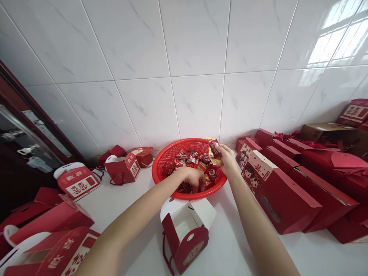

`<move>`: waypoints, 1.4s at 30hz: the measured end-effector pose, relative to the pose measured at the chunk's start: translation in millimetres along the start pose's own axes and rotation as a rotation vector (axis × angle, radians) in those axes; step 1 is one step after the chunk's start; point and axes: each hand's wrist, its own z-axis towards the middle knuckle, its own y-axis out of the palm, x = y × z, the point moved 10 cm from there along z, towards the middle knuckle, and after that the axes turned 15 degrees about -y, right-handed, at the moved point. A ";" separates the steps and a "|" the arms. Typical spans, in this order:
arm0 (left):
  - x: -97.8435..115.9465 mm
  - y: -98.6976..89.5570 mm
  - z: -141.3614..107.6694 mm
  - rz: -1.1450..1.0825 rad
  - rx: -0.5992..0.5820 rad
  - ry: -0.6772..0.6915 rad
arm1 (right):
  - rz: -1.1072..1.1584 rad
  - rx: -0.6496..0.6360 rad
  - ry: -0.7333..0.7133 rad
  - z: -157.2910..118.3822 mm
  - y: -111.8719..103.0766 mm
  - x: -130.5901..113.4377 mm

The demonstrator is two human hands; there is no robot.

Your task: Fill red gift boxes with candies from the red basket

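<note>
My left hand (196, 178) reaches down into a red plastic basket (156, 172) of wrapped candies (191, 160). Its fingers are curled among the sweets, and whatever the fingertips grip is hidden. Above the basket's right rim, my right hand (227, 158) pinches several wrapped candies (214, 151) in gold and dark red wrappers. In front of the basket, near me, stands an open red gift box (191, 249) with a white inside and a dark red cord at its left. Its flaps are spread, and the visible part of its inside holds nothing.
Red gift boxes (79, 182) with cords line the left side of the white table (129, 207). Larger red boxes (283, 188) stand in rows on the right, with a brown carton (327, 128) behind. A tiled wall (195, 99) closes off the back.
</note>
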 end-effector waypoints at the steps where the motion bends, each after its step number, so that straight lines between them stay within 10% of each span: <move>1: -2.5 -6.6 -0.8 -0.028 0.039 0.004 | -0.001 -0.001 0.000 -0.2 0.2 -0.2; 9: -30.6 -78.7 -17.4 -0.396 0.483 0.090 | -0.020 0.001 -0.006 0.1 0.6 -2.6; 18: -39.9 -100.2 -26.6 -0.490 0.694 0.117 | -0.025 -0.019 0.005 -2.3 3.2 -3.7; 26: -31.6 -94.2 -31.5 -0.272 0.755 0.057 | -0.024 -0.036 0.018 -2.6 4.5 -2.1; 35: 38.3 -20.5 -8.7 0.142 0.344 0.247 | -0.016 -0.022 0.025 -2.0 1.6 0.7; 42: 19.5 -37.6 -9.9 0.268 0.494 0.069 | -0.005 -0.021 0.023 -2.2 2.7 0.4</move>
